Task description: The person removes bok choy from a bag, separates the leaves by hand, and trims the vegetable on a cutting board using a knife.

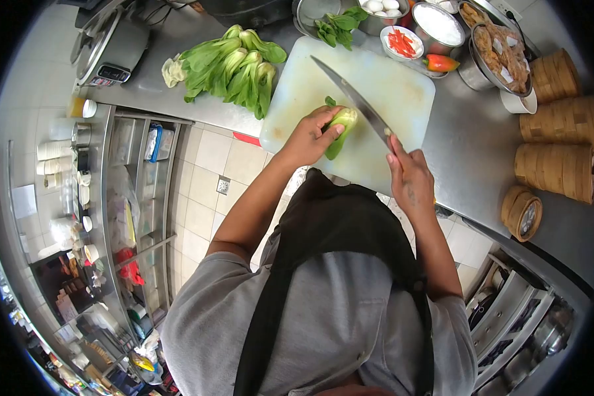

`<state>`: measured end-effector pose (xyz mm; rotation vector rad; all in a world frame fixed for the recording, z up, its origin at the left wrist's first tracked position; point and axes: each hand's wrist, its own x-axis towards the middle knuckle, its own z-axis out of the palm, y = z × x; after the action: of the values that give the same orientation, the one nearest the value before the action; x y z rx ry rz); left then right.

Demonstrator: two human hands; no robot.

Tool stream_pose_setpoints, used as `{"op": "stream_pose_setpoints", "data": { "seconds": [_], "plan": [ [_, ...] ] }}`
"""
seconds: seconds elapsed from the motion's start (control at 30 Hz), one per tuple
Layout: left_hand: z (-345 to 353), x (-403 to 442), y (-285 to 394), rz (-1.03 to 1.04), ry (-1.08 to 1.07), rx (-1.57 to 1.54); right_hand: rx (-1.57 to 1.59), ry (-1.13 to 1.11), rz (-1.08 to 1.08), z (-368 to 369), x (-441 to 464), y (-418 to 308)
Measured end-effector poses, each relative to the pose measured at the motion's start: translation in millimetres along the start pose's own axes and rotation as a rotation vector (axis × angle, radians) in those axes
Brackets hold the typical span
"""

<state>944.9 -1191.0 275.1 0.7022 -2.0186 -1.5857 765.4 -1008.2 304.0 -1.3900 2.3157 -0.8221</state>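
Observation:
My left hand (310, 137) is closed around a head of bok choy (342, 125) over the white cutting board (393, 89). Its pale base points right and away from me, and green leaf shows below my fingers. In my right hand (409, 175) I grip a large kitchen knife (360, 102) by its handle. The long blade slants up and to the left across the board, just right of the bok choy; whether it touches the vegetable I cannot tell. A pile of more bok choy (234, 66) lies on the steel counter left of the board.
Behind the board are loose green leaves (338, 28), a bowl of eggs (383, 8), a bowl of red strips (402, 43) and a red-orange pepper (441, 63). Bamboo steamers (553, 171) line the right side. A rice cooker (115, 49) stands at the left; steel shelving (142, 198) is below it.

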Motion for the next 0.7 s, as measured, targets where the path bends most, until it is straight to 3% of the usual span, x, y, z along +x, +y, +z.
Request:
{"op": "stream_pose_setpoints", "data": {
  "seconds": [0.13,0.2,0.3,0.33,0.4,0.47,0.57,0.7],
  "plan": [
    [-25.6,0.1,18.4,0.0,0.024,0.249,0.057,0.009,0.1,8.4,6.6,28.3],
    [-47.6,6.6,17.1,0.074,-0.019,0.514,0.163,0.031,0.167,5.5,0.5,36.5],
    [-57.8,26.7,-0.2,-0.007,-0.182,0.735,0.175,-0.181,0.41,-10.0,-9.9,48.7],
    [-55.3,27.4,-35.4,-0.009,-0.209,0.851,0.12,-0.159,0.32,-11.1,-15.4,53.2],
    [-49.3,28.7,-44.3,-0.042,-0.215,1.027,0.028,-0.206,0.287,-15.6,-24.0,64.9],
    [-54.2,28.6,-43.9,0.127,-0.157,1.117,-0.112,-0.246,0.181,-19.5,-31.7,80.4],
    [-65.7,36.5,-41.1,0.061,-0.353,1.052,-0.268,-0.205,-0.052,-28.1,-30.8,90.9],
    [-65.0,44.2,-40.7,0.022,-0.547,1.013,-0.374,-0.316,-0.076,-45.0,-15.7,84.2]
  ]
}}
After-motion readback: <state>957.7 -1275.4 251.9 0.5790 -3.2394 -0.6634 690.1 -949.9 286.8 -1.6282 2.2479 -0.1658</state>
